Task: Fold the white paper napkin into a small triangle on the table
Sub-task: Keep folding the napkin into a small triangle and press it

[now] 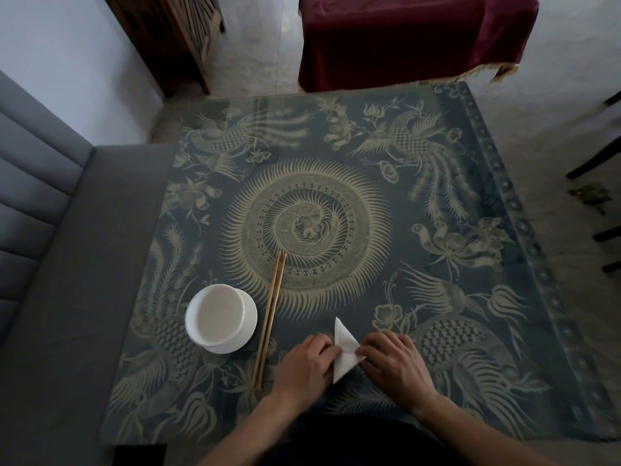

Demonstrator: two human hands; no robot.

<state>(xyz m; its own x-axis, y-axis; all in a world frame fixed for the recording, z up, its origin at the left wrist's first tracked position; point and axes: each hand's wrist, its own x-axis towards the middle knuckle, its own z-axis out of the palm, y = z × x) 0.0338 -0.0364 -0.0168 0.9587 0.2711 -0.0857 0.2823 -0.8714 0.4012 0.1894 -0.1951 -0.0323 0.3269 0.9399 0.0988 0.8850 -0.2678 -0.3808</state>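
The white paper napkin (345, 350) lies folded into a small triangular shape near the table's front edge, one point aimed away from me. My left hand (304, 363) rests on its left edge with fingertips on the paper. My right hand (393, 364) presses on its right corner with bent fingers. Both hands hold the napkin flat against the table (336, 163), which has a dark blue cloth with pale bird and flower patterns. Parts of the napkin's lower edges are hidden under my fingers.
A white bowl (216, 316) on a white saucer stands left of my hands. A pair of wooden chopsticks (268, 317) lies between bowl and napkin. A grey sofa (50, 264) borders the table's left side; a dark red covered table (403, 35) stands beyond the far edge.
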